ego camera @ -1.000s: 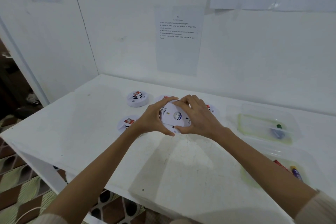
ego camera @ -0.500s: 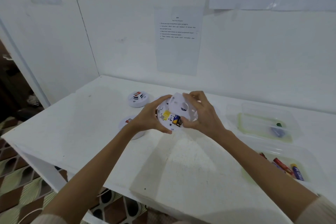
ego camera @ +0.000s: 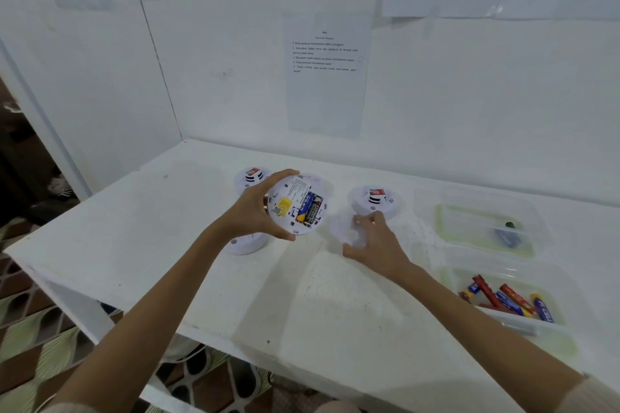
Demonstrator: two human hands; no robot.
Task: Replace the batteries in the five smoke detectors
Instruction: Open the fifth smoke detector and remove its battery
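Gripping the opened smoke detector (ego camera: 297, 204) in my left hand (ego camera: 251, 211), batteries (ego camera: 310, 206) exposed; my right hand (ego camera: 375, 241) appears to pinch its back cover (ego camera: 344, 228) against the table (ego camera: 302, 295).

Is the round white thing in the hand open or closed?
Open: the round white smoke detector shows its dark batteries, with the white cover off.

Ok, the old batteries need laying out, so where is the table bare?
Bare: the table front between the forearms, and its left end by the wall corner. Crowded: the middle, with detectors, cover, left hand and right hand; the right end, with two trays.
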